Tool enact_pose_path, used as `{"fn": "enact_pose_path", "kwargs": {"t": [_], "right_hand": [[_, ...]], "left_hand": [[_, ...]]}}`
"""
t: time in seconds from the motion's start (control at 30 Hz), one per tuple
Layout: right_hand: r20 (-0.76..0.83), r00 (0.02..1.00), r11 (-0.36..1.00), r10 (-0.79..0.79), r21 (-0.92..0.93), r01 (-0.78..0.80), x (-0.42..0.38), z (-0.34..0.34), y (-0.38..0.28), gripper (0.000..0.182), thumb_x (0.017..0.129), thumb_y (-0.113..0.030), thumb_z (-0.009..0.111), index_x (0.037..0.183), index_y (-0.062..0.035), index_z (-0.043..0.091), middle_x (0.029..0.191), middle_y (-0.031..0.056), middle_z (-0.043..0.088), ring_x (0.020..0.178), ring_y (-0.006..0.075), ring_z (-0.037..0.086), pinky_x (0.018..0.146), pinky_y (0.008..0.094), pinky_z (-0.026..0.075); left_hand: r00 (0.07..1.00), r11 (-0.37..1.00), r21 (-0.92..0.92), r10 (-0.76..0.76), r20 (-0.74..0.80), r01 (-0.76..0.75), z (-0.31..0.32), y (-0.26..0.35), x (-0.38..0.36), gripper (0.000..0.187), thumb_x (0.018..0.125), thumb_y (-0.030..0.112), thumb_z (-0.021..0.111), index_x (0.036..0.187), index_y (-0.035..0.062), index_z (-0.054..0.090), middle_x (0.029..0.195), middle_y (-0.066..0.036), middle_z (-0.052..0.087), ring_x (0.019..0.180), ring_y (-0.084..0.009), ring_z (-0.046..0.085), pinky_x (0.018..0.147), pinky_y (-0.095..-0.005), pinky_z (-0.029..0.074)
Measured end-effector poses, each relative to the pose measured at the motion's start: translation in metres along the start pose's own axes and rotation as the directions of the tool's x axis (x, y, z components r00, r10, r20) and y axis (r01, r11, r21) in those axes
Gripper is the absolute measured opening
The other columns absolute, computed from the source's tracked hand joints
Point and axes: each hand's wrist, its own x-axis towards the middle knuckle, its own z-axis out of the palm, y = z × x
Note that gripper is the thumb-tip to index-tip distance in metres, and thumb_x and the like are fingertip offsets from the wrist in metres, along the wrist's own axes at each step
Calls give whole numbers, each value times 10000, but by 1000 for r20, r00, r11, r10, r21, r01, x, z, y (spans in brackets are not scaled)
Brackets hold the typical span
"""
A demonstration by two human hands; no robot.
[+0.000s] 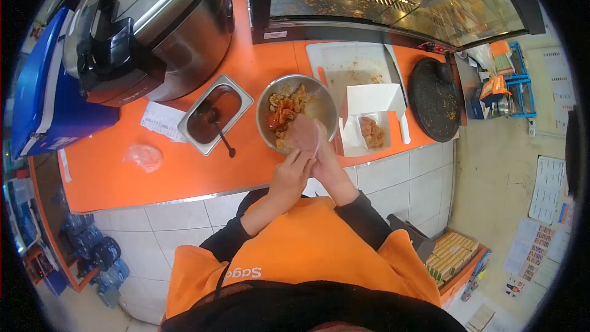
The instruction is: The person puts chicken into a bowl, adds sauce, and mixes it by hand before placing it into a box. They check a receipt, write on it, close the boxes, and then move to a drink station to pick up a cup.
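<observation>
Over the round steel bowl [297, 113] of sauced fried pieces, the left hand [290, 175] pinches a thin glove cuff [305, 135] around the right hand's [326, 163] extended fingers, keeping sauce off skin.

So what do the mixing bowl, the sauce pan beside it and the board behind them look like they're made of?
The mixing bowl looks like stainless steel: a grey, dully shining rim. The rectangular sauce pan seems the same metal, with a bright flat rim around dark sauce. The board looks like white plastic, matte and stained, though the view leaves that open. Both hands meet at the bowl's near edge.
</observation>
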Motion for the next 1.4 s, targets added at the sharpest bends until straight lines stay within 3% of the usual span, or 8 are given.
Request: {"fn": "enact_pose_path", "kwargs": {"t": [0.23,0.4,0.5,0.6,0.9,1.0,1.3,1.4], "right_hand": [[172,985,1000,26,-9,-25,27,-22,-4,565,913,-489,416,1345,-135,329,1304,64,398,1150,190,445,922,352,415],[181,981,997,70,-46,-63,37,-11,-22,561,912,-487,418,1342,-138,334,1309,65,397,1154,197,444,920,355,415],[167,981,994,100,-64,-90,34,-8,-27,559,911,-486,419,1341,-140,337,1312,65,397,1156,200,443,918,357,415],[163,979,991,122,-83,-109,34,-7,-30,556,910,-485,421,1340,-141,339,1315,66,397,1159,204,442,916,359,415],[191,960,976,205,-115,-186,36,-11,-34,550,907,-482,424,1336,-146,348,1325,67,396,1166,216,440,911,366,415],[197,954,972,225,-119,-204,36,-11,-36,547,906,-481,426,1334,-148,351,1328,68,396,1169,220,439,910,368,414],[171,972,983,161,-112,-143,41,-9,-57,541,903,-477,430,1330,-153,360,1337,69,395,1177,231,437,905,374,414],[158,976,986,147,-102,-132,41,-8,-59,539,902,-476,431,1329,-155,363,1340,70,395,1179,235,436,903,376,414]], "left_hand": [[1000,971,-237,-14,-11,11,9,2,-9,99,831,37,562,925,7,550,810,-146,568,717,-315,588,607,-341,464],[1000,953,-304,-11,-11,7,19,3,-8,77,834,34,552,903,3,534,800,-145,554,712,-312,566,607,-343,448],[998,948,-314,49,-33,-57,26,-2,-4,70,837,40,546,895,8,523,793,-147,545,704,-319,558,599,-346,444],[999,980,-201,-14,-45,5,17,11,12,64,831,39,548,876,10,513,783,-148,540,686,-327,553,601,-347,448],[960,953,-126,264,-97,-275,49,-5,10,71,819,26,542,873,-11,515,814,-175,551,692,-350,561,593,-399,457],[974,965,-135,228,-4,-226,46,-2,10,92,818,22,541,902,-7,519,816,-177,551,698,-350,563,600,-400,461],[982,977,-101,186,-33,-189,48,5,1,127,832,78,551,935,20,507,794,-135,578,696,-326,587,586,-386,472],[997,972,-231,-25,67,40,42,12,12,127,823,73,559,933,21,522,779,-137,593,685,-315,601,580,-384,480]]}}
